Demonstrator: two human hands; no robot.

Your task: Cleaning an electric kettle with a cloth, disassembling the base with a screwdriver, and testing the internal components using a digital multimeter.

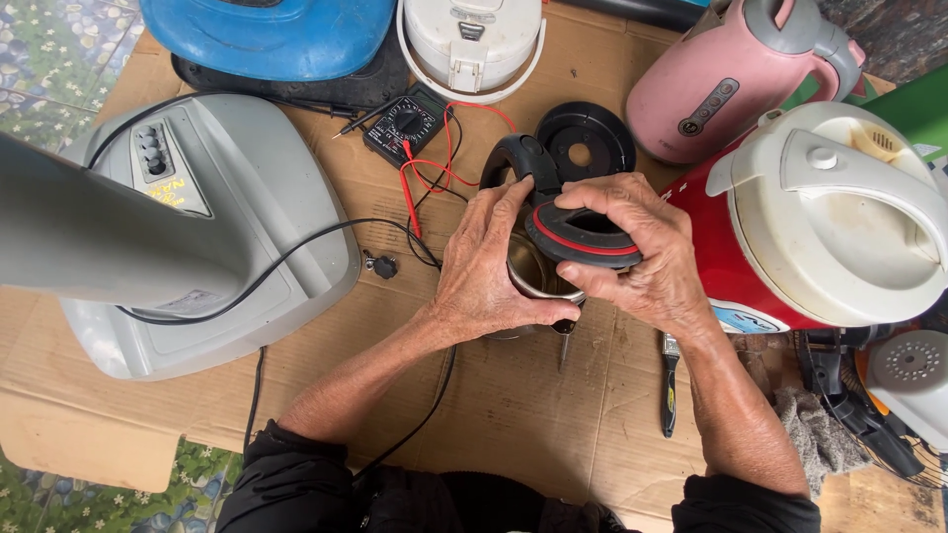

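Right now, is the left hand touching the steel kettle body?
Touching. The head view shows the left hand wrapped against the steel kettle body, thumb pressed under it.

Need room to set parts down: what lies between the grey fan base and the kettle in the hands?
Head view: a black cord, a small black knob, otherwise bare cardboard, between fan base and kettle.

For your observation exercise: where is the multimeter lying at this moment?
In the head view, the multimeter lies on the cardboard at top centre, just below the white cooker, beyond the left hand, its red leads trailing toward the hands.

light: soft, even daylight | shadows: faint | focus: sharp | edges: slightly bowed
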